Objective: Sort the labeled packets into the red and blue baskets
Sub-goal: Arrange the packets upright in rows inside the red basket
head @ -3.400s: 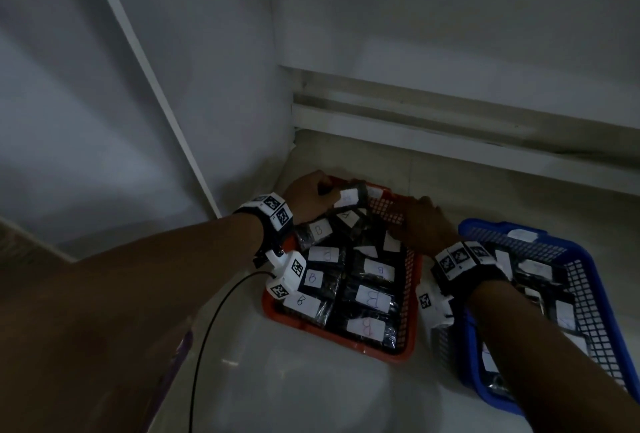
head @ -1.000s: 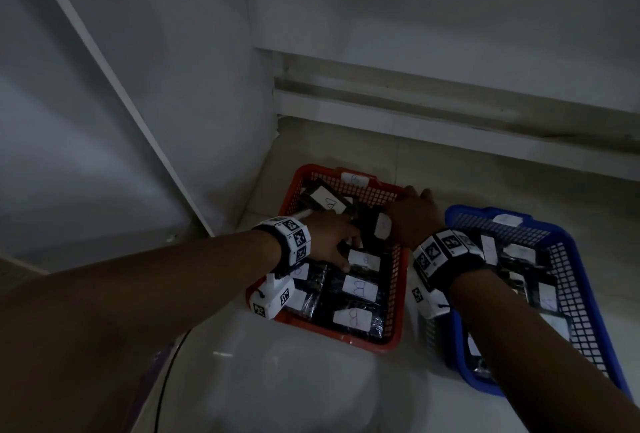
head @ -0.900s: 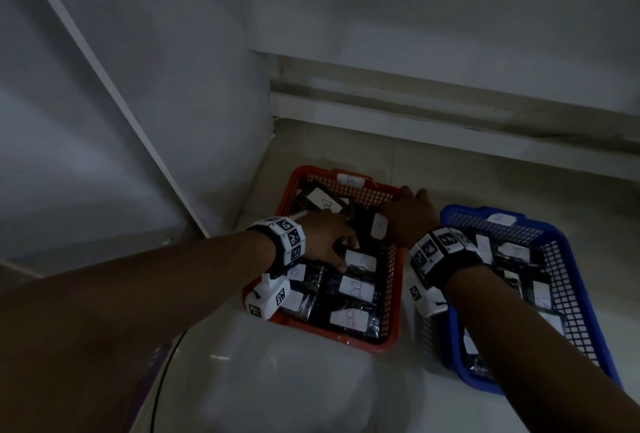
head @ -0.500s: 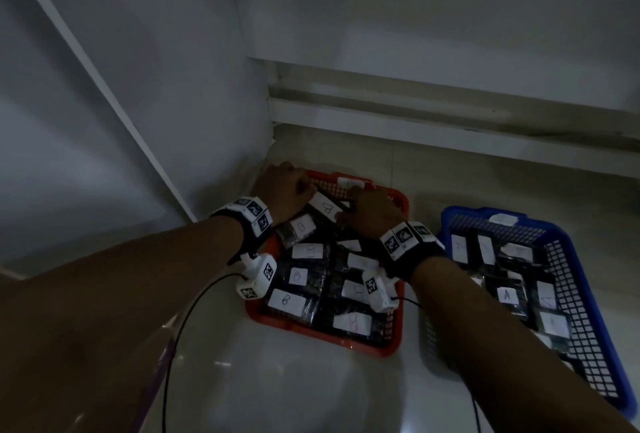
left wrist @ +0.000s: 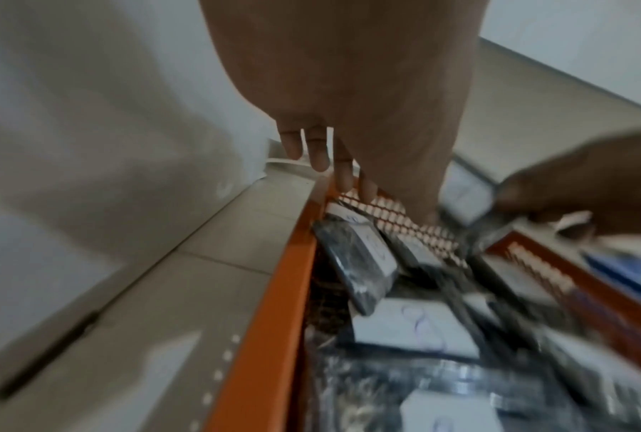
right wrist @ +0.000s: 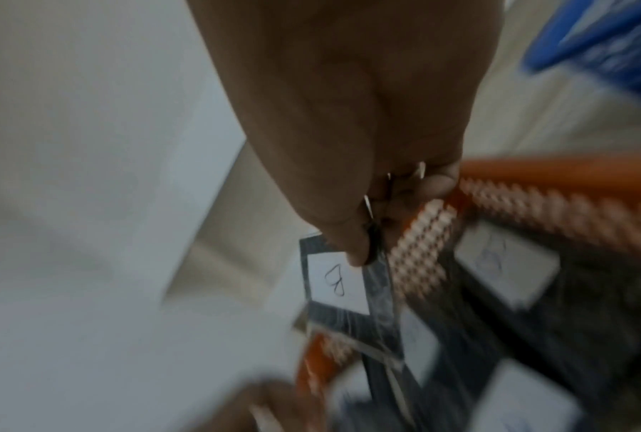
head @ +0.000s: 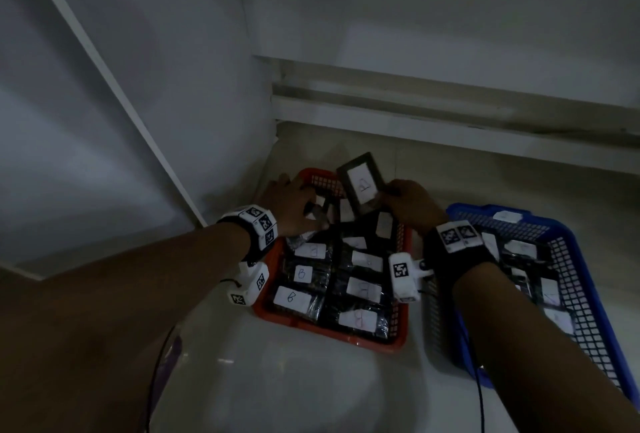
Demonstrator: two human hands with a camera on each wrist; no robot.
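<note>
Your left hand point(head: 292, 202) is reaching over the far left corner of the red basket point(head: 367, 339). The fingers are spreading straight past the rim in the left wrist view and gripping nothing that you can see. A dark packet point(left wrist: 356, 263) is leaning just under that hand, tilted against the left wall.

The red basket is sitting on the pale counter point(head: 311, 384), nearly full. Dark packets are lying flat in rows with white labels up, and every label you can read there says B point(head: 302, 273).

Your right hand point(head: 410, 204) is pinching the raised packet point(head: 362, 187) by its right edge, thumb pad on the label side in the right wrist view. The packet is standing up over the basket's far edge, long axis running away from you and tilted a little left, label facing you. That label looks like a B.

What matters next: the raised packet is hanging above the red basket's far end, and your right hand alone is holding it. The left hand is close beside it but not touching. Judging by the letter, it belongs in red, so a short drop should do. The rows are crowded; it may end up riding on top of others.

The blue basket point(head: 561, 232) is sitting just right of the red one, your right forearm crossing over it. It is holding more dark packets with white labels; you cannot read those letters here.
</note>
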